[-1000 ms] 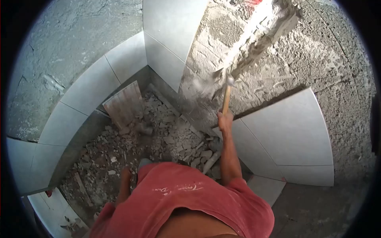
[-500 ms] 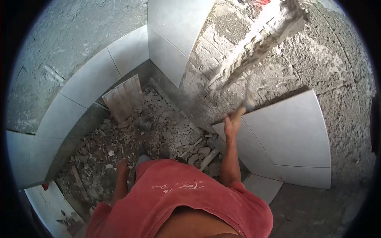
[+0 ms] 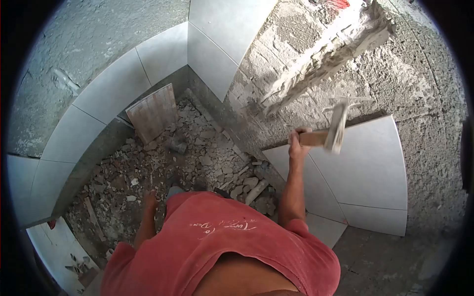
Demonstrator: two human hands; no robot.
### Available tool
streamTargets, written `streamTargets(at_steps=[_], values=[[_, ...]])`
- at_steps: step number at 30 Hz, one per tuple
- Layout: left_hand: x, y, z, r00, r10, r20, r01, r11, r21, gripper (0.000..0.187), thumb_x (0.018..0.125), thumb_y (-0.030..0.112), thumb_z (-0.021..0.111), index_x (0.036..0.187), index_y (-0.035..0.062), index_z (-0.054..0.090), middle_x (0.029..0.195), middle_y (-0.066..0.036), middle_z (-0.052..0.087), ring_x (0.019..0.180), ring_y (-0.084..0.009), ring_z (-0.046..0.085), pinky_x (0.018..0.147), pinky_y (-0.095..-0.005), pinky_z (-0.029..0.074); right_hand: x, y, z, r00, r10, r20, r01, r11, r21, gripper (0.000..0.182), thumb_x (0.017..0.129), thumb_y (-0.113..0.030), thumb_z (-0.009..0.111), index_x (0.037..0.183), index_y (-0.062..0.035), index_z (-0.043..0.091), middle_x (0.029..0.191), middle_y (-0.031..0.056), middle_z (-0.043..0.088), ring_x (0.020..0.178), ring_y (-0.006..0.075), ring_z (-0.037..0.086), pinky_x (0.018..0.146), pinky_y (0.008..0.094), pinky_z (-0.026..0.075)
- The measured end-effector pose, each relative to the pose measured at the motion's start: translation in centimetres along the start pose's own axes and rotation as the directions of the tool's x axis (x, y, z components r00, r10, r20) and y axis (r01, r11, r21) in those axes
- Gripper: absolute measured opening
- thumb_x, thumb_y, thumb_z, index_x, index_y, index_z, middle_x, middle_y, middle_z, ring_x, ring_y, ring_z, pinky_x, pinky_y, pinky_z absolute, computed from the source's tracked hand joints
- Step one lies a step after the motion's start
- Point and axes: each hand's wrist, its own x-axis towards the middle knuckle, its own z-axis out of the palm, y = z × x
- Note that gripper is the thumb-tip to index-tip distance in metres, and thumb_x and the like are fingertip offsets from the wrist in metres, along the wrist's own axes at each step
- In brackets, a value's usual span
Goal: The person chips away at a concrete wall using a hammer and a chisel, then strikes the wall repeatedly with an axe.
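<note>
My right hand (image 3: 297, 142) grips the short wooden handle of a hammer (image 3: 336, 128), whose long metal head is smeared by motion. The hammer overlaps the top edge of the pale wall tiles (image 3: 365, 163) and the rough mortar above them. Higher up, a deep broken groove (image 3: 331, 59) runs slantwise through the bare wall (image 3: 410, 84). On the other side of my body, my left hand (image 3: 150, 201) hangs low over the rubble (image 3: 207, 143); its fingers are too small and dark to make out.
Broken tile and mortar cover the floor in the corner. A loose tile (image 3: 154, 113) leans against the left wall, near a row of fixed tiles (image 3: 113, 89). A pale panel (image 3: 59, 251) with fragments on it lies at lower left. A pipe-like piece (image 3: 256, 192) lies among the debris.
My right hand has turned the hammer from pointing up at the wall to pointing right, its head now over the tile edge. The left hand stays low; the view has shifted slightly.
</note>
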Motion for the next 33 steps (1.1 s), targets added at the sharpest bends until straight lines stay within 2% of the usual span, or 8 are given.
streamTargets(at_steps=[3,5,6,15,20,25,29,33], values=[[1.8,-1.2,0.4,0.999,0.0,-0.033,-0.002,0.999,-0.043,0.032,0.085,0.029,0.048,0.081,-0.0016,0.058,0.06,-0.011,0.055,0.052,-0.0189,0.053,0.05,-0.0353,0.04,1.7,3.8,1.5,0.798,-0.6,0.054,0.593,0.766,-0.248,0.018,0.068,-0.01,0.057,0.08,0.0023,0.054,0.066,0.006,0.053,0.055,0.0151,0.051,0.051,0.0293,0.041],[1.7,-1.7,0.2,0.999,0.015,0.046,-0.022,0.989,0.144,0.03,0.084,0.027,0.05,0.085,-0.0022,0.057,0.061,-0.01,0.055,0.053,-0.0186,0.054,0.051,-0.0361,0.04,-0.7,5.8,1.3,0.738,0.654,0.165,-0.562,0.732,-0.385,0.018,0.068,-0.011,0.056,0.081,0.0012,0.055,0.066,0.0057,0.052,0.057,0.0156,0.051,0.052,0.0298,0.041],[1.5,-1.7,0.3,0.999,0.023,0.046,-0.029,0.99,0.136,0.03,0.084,0.027,0.05,0.085,-0.0022,0.057,0.061,-0.01,0.055,0.053,-0.0186,0.054,0.051,-0.0361,0.04,-1.7,5.3,0.9,0.745,0.646,0.168,-0.555,0.739,-0.382,0.018,0.068,-0.011,0.056,0.081,0.0012,0.055,0.066,0.0057,0.052,0.057,0.0156,0.051,0.052,0.0298,0.041],[-0.6,-1.0,1.1,0.993,0.117,0.011,-0.118,0.991,0.059,0.028,0.086,0.029,0.046,0.078,0.0032,0.055,0.065,-0.004,0.049,0.057,-0.0165,0.045,0.053,-0.0331,0.034,0.2,0.4,1.1,0.834,-0.547,0.074,0.548,0.803,-0.235,0.015,0.07,-0.013,0.056,0.078,-0.0015,0.051,0.065,0.0062,0.052,0.05,0.0131,0.049,0.045,0.0288,0.04],[-5.6,4.7,0.6,0.993,-0.104,0.05,0.105,0.994,-0.031,0.031,0.085,0.03,0.046,0.07,0.0035,0.051,0.06,-0.004,0.046,0.055,-0.0167,0.044,0.051,-0.0339,0.034,-3.4,6.5,1.1,0.699,0.675,0.238,-0.585,0.73,-0.354,0.017,0.069,-0.007,0.055,0.085,-0.0012,0.054,0.071,0.0067,0.054,0.06,0.0133,0.051,0.055,0.0266,0.041],[-2.6,-0.1,0.4,0.997,-0.065,-0.032,0.062,0.995,-0.081,0.034,0.086,0.031,0.045,0.068,0.0029,0.05,0.06,-0.007,0.046,0.054,-0.018,0.044,0.05,-0.0341,0.033,-3.4,-1.2,2.0,0.994,-0.014,0.106,0.043,0.959,-0.279,0.02,0.073,-0.016,0.057,0.081,0.0014,0.055,0.068,0.01,0.055,0.063,0.0231,0.055,0.063,0.0369,0.044],[-1.0,-1.8,0.2,0.999,-0.042,-0.03,0.044,0.996,0.073,0.035,0.087,0.031,0.045,0.075,-0.0004,0.055,0.061,-0.009,0.052,0.056,-0.0206,0.05,0.054,-0.0357,0.039,-1.1,4.8,2.6,0.817,-0.573,0.062,0.549,0.742,-0.385,0.019,0.074,-0.017,0.056,0.081,0.0009,0.055,0.066,0.0107,0.055,0.059,0.0218,0.053,0.06,0.0358,0.044],[-1.7,-1.8,0.2,1.0,0.008,-0.005,-0.008,1.0,0.006,0.034,0.085,0.031,0.045,0.067,0.0035,0.052,0.06,-0.008,0.048,0.054,-0.0182,0.045,0.05,-0.0334,0.034,-3.8,8.3,2.3,0.88,0.466,0.093,-0.366,0.788,-0.495,0.015,0.072,-0.012,0.054,0.08,0.0005,0.053,0.066,0.0089,0.053,0.057,0.0176,0.05,0.056,0.0309,0.041]])
